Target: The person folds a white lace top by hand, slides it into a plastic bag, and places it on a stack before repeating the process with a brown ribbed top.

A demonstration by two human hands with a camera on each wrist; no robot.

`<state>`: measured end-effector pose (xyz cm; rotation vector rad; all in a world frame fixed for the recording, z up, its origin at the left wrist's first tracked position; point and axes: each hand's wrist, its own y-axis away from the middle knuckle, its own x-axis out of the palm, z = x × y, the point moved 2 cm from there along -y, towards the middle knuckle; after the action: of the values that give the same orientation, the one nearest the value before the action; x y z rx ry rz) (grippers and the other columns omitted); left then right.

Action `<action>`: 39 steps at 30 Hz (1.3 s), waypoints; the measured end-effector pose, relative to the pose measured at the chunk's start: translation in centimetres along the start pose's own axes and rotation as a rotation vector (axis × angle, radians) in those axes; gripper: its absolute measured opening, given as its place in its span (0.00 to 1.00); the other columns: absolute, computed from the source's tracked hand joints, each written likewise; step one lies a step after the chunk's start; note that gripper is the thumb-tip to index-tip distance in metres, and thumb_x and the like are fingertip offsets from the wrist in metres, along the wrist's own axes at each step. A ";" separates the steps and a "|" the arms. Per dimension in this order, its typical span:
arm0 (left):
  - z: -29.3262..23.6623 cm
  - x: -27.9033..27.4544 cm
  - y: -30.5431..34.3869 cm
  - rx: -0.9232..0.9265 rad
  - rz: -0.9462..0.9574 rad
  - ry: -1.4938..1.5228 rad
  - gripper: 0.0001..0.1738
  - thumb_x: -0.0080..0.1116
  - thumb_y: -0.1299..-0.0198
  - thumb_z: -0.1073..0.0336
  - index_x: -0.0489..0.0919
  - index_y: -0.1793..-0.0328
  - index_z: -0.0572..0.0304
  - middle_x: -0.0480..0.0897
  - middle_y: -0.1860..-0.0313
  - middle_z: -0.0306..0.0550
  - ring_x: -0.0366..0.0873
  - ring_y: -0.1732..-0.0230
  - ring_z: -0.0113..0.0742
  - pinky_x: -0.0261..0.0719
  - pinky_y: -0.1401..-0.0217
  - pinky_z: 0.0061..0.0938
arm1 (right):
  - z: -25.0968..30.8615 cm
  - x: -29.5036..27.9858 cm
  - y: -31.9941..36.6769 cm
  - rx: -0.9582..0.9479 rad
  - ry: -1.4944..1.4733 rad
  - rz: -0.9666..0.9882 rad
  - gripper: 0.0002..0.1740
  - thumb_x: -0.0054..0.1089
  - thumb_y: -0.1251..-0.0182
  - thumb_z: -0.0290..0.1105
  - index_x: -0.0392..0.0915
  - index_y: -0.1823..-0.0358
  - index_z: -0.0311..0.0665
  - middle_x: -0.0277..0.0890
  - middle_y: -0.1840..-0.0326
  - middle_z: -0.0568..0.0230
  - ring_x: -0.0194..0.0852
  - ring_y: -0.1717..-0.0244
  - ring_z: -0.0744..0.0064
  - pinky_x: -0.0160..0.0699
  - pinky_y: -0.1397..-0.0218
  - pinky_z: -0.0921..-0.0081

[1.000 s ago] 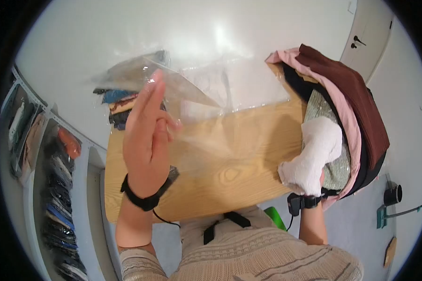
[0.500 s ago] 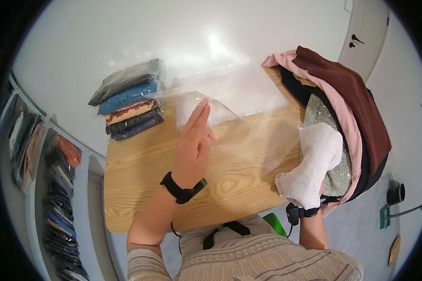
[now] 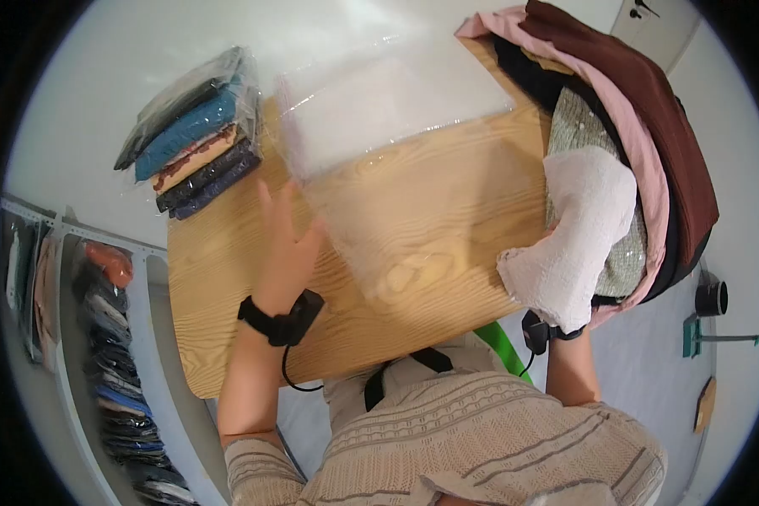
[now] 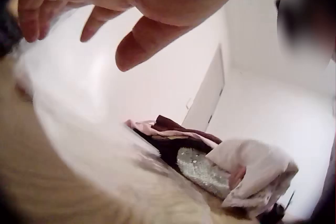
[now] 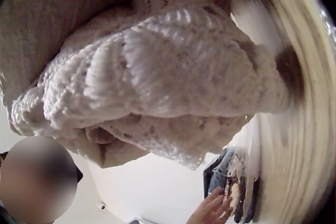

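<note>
My left hand (image 3: 285, 257), fingers spread, is low over the table at the left edge of a thin clear plastic bag (image 3: 430, 215). The bag lies flat across the wood, nearer me than a stack of clear bags (image 3: 396, 105). At the right, my right hand (image 4: 239, 176) holds a folded white knit garment (image 3: 586, 219) that hides most of the hand. Its textured knit fills much of the right wrist view. Behind it is a grey-green sparkly garment (image 3: 569, 126), part of a clothes pile. The left wrist view shows the left thumb and fingers apart, with nothing pinched between them.
Bagged folded clothes (image 3: 198, 131) are stacked at the table's back left. Pink cloth (image 3: 637, 160) and a brown ribbed garment (image 3: 649, 110) drape over the right side. A shelf rack of bagged clothes (image 3: 126, 379) stands left of the wooden table (image 3: 228, 337).
The clear bag, earlier lifted near my left hand, has come down onto the table. My left hand swung right, then back left, and its fingers spread. My right hand still holds the white garment.
</note>
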<state>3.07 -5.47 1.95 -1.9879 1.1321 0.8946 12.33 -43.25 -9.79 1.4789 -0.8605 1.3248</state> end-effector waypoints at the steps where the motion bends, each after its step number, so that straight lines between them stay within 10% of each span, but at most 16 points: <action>1: -1.6 -1.3 0.4 0.148 -0.021 -0.034 0.32 0.55 0.43 0.67 0.61 0.32 0.62 0.54 0.28 0.63 0.58 0.32 0.54 0.61 0.34 0.38 | 0.1 0.1 -0.2 0.001 -0.064 -0.002 0.26 0.43 0.31 0.45 0.64 0.40 0.34 0.72 0.48 0.54 0.72 0.49 0.59 0.72 0.45 0.62; 8: -6.5 3.3 1.8 0.653 0.443 -0.152 0.29 0.59 0.46 0.61 0.68 0.35 0.48 0.54 0.29 0.66 0.52 0.30 0.63 0.53 0.29 0.45 | 0.2 0.7 -0.7 0.009 -0.396 0.027 0.25 0.45 0.29 0.41 0.60 0.38 0.33 0.69 0.47 0.54 0.70 0.48 0.60 0.71 0.45 0.64; 11: -7.2 4.9 2.6 0.701 0.508 -0.148 0.31 0.60 0.47 0.58 0.68 0.35 0.43 0.55 0.30 0.67 0.52 0.30 0.65 0.54 0.30 0.46 | 0.9 0.1 -1.1 -0.193 0.450 0.149 0.25 0.48 0.30 0.41 0.59 0.38 0.33 0.67 0.51 0.57 0.69 0.52 0.64 0.72 0.50 0.68; 14: -6.9 6.0 2.9 0.628 0.524 -0.182 0.32 0.60 0.48 0.57 0.68 0.35 0.47 0.55 0.31 0.67 0.52 0.30 0.66 0.54 0.31 0.47 | 1.6 -2.6 -1.6 -0.180 0.253 -0.086 0.26 0.48 0.31 0.41 0.59 0.39 0.33 0.67 0.49 0.55 0.68 0.50 0.63 0.71 0.48 0.67; 17: -6.6 5.8 2.7 0.604 0.520 -0.153 0.33 0.59 0.47 0.56 0.67 0.35 0.58 0.57 0.31 0.67 0.53 0.31 0.64 0.56 0.31 0.45 | -1.4 3.5 1.0 -0.211 0.831 0.321 0.26 0.49 0.31 0.42 0.59 0.40 0.33 0.66 0.49 0.56 0.68 0.50 0.64 0.70 0.48 0.67; 19: -6.4 5.9 2.6 0.597 0.522 -0.137 0.34 0.59 0.47 0.56 0.66 0.36 0.64 0.58 0.32 0.67 0.54 0.31 0.63 0.57 0.31 0.44 | -1.0 2.3 0.9 -0.156 0.375 0.051 0.25 0.49 0.32 0.42 0.60 0.41 0.33 0.66 0.51 0.58 0.67 0.51 0.65 0.69 0.49 0.66; 23: -6.3 6.1 2.6 0.597 0.449 -0.107 0.33 0.58 0.46 0.59 0.65 0.38 0.74 0.62 0.34 0.67 0.57 0.32 0.59 0.58 0.32 0.40 | -1.3 2.7 1.3 -0.195 0.406 -0.011 0.24 0.49 0.32 0.42 0.61 0.42 0.33 0.66 0.52 0.59 0.67 0.52 0.65 0.68 0.50 0.65; 26: -6.4 6.0 2.1 0.546 0.432 -0.011 0.29 0.55 0.45 0.66 0.65 0.37 0.72 0.65 0.36 0.65 0.61 0.35 0.58 0.61 0.33 0.38 | -0.6 2.0 0.8 -0.243 0.347 -0.161 0.25 0.49 0.32 0.42 0.60 0.41 0.34 0.67 0.53 0.58 0.69 0.54 0.63 0.69 0.50 0.63; 28: -6.6 5.5 2.0 0.474 0.427 0.065 0.28 0.54 0.45 0.69 0.65 0.37 0.71 0.66 0.37 0.64 0.63 0.37 0.57 0.63 0.35 0.37 | -0.1 2.1 0.4 -0.108 0.749 0.217 0.25 0.49 0.32 0.41 0.61 0.40 0.34 0.70 0.51 0.57 0.72 0.53 0.61 0.72 0.49 0.62; 32: -6.6 4.6 1.9 0.423 0.356 0.044 0.29 0.51 0.48 0.78 0.65 0.36 0.69 0.68 0.38 0.59 0.67 0.40 0.55 0.66 0.37 0.35 | -1.5 4.1 2.0 -0.075 0.464 0.064 0.28 0.41 0.30 0.44 0.61 0.37 0.31 0.72 0.44 0.53 0.75 0.49 0.56 0.76 0.46 0.61; 39: -8.0 2.5 2.6 0.572 0.203 -0.032 0.29 0.45 0.51 0.82 0.67 0.38 0.72 0.71 0.41 0.56 0.72 0.48 0.52 0.71 0.44 0.33 | -2.2 13.3 6.1 -0.165 1.332 0.069 0.25 0.60 0.39 0.32 0.65 0.42 0.28 0.75 0.50 0.57 0.76 0.52 0.68 0.75 0.49 0.74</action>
<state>3.55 -14.07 3.67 -1.4074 1.4020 0.6038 8.24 -41.96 4.34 0.2112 -0.1059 1.8066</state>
